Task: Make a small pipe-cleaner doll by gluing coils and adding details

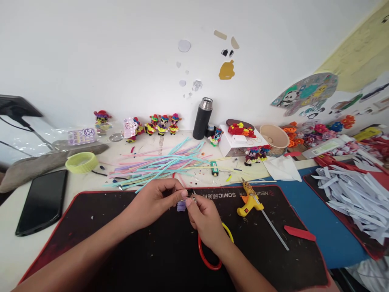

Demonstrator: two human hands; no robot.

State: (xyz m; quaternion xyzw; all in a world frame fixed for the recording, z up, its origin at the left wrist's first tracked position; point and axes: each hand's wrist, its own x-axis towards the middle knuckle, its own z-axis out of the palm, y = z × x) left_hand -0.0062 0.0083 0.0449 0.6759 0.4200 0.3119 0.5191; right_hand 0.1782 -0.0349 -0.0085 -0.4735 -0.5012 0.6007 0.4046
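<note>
My left hand is closed, with thumb and forefinger pinching a short, coiled purple pipe cleaner above the black mat. Close against it, my right hand is closed around scissors; its thumb tip meets the purple piece. The red and yellow scissor handles stick out below the right palm, and metal shows near the fingertips. The fingers partly hide both the blades and the purple piece. Just beyond my hands lies a loose pile of pastel pipe cleaners.
A yellow glue gun and a red strip lie on the mat to the right. At left are a phone and a green tape roll. A black flask and small dolls stand along the wall. White paper strips are heaped far right.
</note>
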